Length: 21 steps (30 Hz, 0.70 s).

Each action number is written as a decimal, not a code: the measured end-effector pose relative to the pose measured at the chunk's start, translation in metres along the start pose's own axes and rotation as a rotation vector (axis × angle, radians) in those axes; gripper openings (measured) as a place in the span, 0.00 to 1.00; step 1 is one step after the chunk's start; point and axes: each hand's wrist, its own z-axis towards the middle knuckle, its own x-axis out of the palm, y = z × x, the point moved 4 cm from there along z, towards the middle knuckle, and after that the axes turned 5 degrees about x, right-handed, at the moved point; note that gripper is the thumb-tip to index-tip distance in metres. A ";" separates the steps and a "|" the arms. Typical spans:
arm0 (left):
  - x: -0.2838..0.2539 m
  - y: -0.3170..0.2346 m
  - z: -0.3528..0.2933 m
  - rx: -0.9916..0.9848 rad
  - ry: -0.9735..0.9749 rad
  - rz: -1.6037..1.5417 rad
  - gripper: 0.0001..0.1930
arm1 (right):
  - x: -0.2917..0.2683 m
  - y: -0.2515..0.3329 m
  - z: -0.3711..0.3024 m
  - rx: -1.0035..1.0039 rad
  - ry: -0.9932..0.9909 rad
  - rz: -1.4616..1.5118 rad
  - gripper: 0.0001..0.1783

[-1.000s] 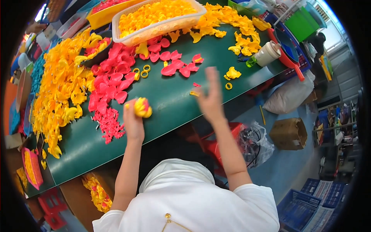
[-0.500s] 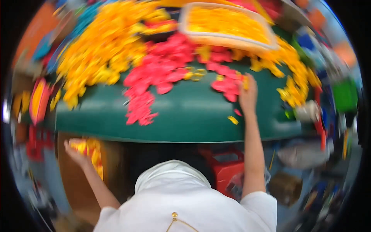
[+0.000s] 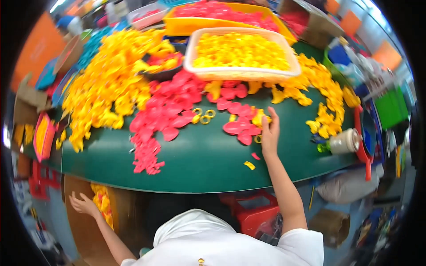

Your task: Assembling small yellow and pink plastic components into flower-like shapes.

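My left hand [image 3: 84, 204] is over a brown cardboard box [image 3: 80, 230] below the table's left edge. Its fingers are spread and nothing is in it. Red and yellow plastic pieces [image 3: 103, 204] lie in the box, right beside that hand. My right hand [image 3: 270, 135] rests over the green table [image 3: 199, 155], fingers stretched and slightly apart. Its thumb side borders a small yellow piece [image 3: 258, 118] and a cluster of pink petal-shaped pieces [image 3: 242, 127]. Whether the fingertips touch the yellow piece is unclear. Small yellow rings [image 3: 205, 119] lie left of the cluster.
A large yellow heap [image 3: 106, 88] and a pink heap [image 3: 166, 106] cover the table's left half. Behind stands a whitish tub [image 3: 191, 57] of yellow pieces, before a yellow tray [image 3: 171, 26]. A white bottle [image 3: 344, 142] lies right; a red stool [image 3: 255, 213] stands below.
The view has shifted, so the table sits lower in the picture. My left hand has come away from the red and yellow pieces and spread its fingers. My right hand stays by the pink cluster.
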 end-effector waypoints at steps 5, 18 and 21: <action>-0.144 -0.316 0.095 0.479 0.052 -0.956 0.17 | -0.029 0.025 0.018 0.008 -0.195 -0.044 0.20; -0.361 -0.583 -0.128 1.656 0.375 -2.159 0.12 | -0.239 -0.029 0.199 0.475 -0.994 -0.995 0.26; -0.359 -0.593 -0.139 1.657 0.516 -2.114 0.16 | -0.268 -0.043 0.217 0.742 -0.868 -1.068 0.28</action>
